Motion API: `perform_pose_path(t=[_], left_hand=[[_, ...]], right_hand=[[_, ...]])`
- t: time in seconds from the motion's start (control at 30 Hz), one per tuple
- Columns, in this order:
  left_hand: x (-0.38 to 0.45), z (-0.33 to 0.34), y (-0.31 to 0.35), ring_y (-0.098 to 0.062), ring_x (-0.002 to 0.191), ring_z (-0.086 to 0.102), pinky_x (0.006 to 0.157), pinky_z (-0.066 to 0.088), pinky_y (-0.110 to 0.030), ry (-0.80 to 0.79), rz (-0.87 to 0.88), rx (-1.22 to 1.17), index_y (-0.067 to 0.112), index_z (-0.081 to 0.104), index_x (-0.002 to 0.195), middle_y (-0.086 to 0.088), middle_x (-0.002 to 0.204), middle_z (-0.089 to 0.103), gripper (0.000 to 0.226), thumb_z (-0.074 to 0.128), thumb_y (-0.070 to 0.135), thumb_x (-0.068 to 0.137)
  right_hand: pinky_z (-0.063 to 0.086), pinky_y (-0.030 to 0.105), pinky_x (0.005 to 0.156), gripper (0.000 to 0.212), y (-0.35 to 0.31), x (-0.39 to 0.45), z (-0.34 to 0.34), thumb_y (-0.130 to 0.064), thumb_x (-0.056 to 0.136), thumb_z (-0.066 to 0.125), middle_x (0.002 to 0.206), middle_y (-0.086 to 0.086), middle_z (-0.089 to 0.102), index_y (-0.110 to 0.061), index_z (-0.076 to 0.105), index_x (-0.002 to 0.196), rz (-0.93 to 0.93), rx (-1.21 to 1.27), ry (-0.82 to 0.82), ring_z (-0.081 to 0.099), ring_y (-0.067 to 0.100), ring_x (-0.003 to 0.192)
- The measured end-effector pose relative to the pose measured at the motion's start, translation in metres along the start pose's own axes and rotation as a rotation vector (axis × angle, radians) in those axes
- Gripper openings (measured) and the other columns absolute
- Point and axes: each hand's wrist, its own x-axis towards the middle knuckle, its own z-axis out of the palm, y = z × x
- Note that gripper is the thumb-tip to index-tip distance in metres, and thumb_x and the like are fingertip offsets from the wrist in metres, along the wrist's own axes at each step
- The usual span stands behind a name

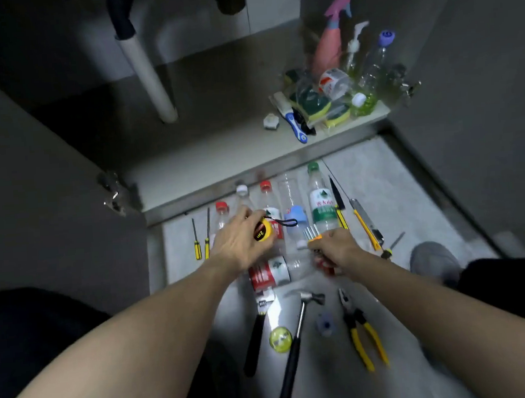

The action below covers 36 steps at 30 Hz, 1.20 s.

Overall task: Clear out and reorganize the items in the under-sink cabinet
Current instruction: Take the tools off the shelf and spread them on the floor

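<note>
Over the bottles (290, 215) lined up on the floor just near the open cabinet (217, 108), the left hand (239, 242) grips a yellow tape measure (263, 229), fingers curled round it; the right hand (336, 249) pinches an orange-holdered hex key set (313, 235), hammer (296, 345) and pliers (362, 331) nearer

tape measure (263, 233), centre of frame: black "2m" on its yellow face | green-capped bottle (322, 205), right of centre: white-and-green label with red Chinese characters, too blurred to read | red-labelled bottle (269, 273), lower centre: print illegible | bottle (334, 83) in the cabinet, upper right: red label marks unreadable
</note>
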Motion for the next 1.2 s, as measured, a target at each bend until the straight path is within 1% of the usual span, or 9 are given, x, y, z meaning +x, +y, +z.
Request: perform_pose_path(t=[0.23,0.3,0.4,0.47,0.57,0.67,0.8,1.0,1.2], left_hand=[[-0.096,0.052,0.002,-0.025,0.111,0.056,0.085,0.050,-0.038,-0.087,-0.154,0.005,0.029,0.050,0.135,0.003,0.131,0.048,0.057,0.065,0.052,0.085],[-0.118,0.068,-0.001,-0.027,0.111,0.056,0.087,0.051,-0.038,-0.095,-0.316,-0.072,0.026,0.053,0.130,0.000,0.130,0.049,0.050,0.069,0.039,0.085],[-0.147,0.095,-0.005,-0.034,0.112,0.056,0.092,0.050,-0.038,-0.108,-0.688,-0.196,0.013,0.056,0.121,-0.012,0.127,0.051,0.045,0.073,0.021,0.080],[-0.159,0.113,-0.007,-0.037,0.105,0.059,0.090,0.052,-0.038,-0.107,-0.814,-0.261,0.005,0.060,0.107,-0.016,0.121,0.053,0.040,0.078,0.017,0.074],[-0.153,0.125,-0.011,-0.037,0.100,0.060,0.090,0.052,-0.039,-0.091,-0.805,-0.323,0.000,0.061,0.098,-0.020,0.117,0.052,0.033,0.079,0.011,0.072],[-0.133,0.129,-0.020,-0.036,0.103,0.057,0.095,0.049,-0.035,-0.002,-0.808,-0.346,0.002,0.063,0.108,-0.019,0.118,0.051,0.035,0.075,0.009,0.077],[-0.113,0.130,-0.032,-0.035,0.110,0.053,0.086,0.036,-0.018,0.162,-0.891,-0.387,0.003,0.062,0.118,-0.015,0.115,0.050,0.034,0.068,0.006,0.084],[-0.105,0.139,-0.044,-0.036,0.115,0.050,0.101,0.043,-0.037,0.073,-0.800,-0.254,0.005,0.063,0.116,-0.020,0.125,0.051,0.036,0.071,0.007,0.082],[-0.105,0.135,-0.033,-0.032,0.112,0.050,0.106,0.042,-0.034,0.140,-0.864,-0.398,0.002,0.057,0.118,-0.016,0.126,0.045,0.047,0.074,-0.004,0.075]], right_hand=[[0.049,0.033,0.061,0.034,0.095,-0.069,0.005,-0.028,0.075,0.080,0.050,-0.001,0.063,-0.011,0.063,0.052,-0.007,-0.275,-0.021,0.060,0.019,0.053],[0.055,0.035,0.066,0.026,0.120,-0.085,0.011,-0.031,0.077,0.074,0.058,0.004,0.069,-0.009,0.069,0.063,0.024,-0.312,-0.015,0.065,0.023,0.060],[0.045,0.031,0.063,0.024,0.154,-0.102,0.022,-0.032,0.083,0.065,0.077,0.010,0.070,-0.009,0.068,0.078,0.070,-0.336,-0.007,0.066,0.028,0.074],[0.040,0.030,0.064,0.019,0.173,-0.108,0.031,-0.031,0.085,0.063,0.081,0.007,0.067,-0.013,0.065,0.080,0.112,-0.354,-0.014,0.063,0.026,0.078],[0.042,0.030,0.067,0.020,0.193,-0.105,0.045,-0.032,0.088,0.061,0.087,0.005,0.066,-0.013,0.067,0.085,0.108,-0.398,-0.026,0.064,0.027,0.088],[0.045,0.030,0.074,0.026,0.200,-0.098,0.053,-0.037,0.093,0.062,0.100,0.003,0.069,-0.014,0.071,0.099,0.067,-0.425,-0.039,0.065,0.025,0.099],[0.049,0.032,0.081,0.019,0.206,-0.088,0.060,-0.032,0.093,0.066,0.103,0.002,0.069,-0.017,0.069,0.103,0.012,-0.380,-0.035,0.064,0.023,0.099],[0.043,0.029,0.071,0.014,0.213,-0.082,0.068,-0.030,0.091,0.069,0.094,-0.006,0.062,-0.024,0.065,0.103,-0.069,-0.415,0.010,0.057,0.015,0.088],[0.030,0.019,0.054,0.014,0.212,-0.086,0.067,-0.026,0.092,0.064,0.082,-0.013,0.054,-0.034,0.054,0.087,-0.087,-0.451,0.048,0.056,0.014,0.080]])
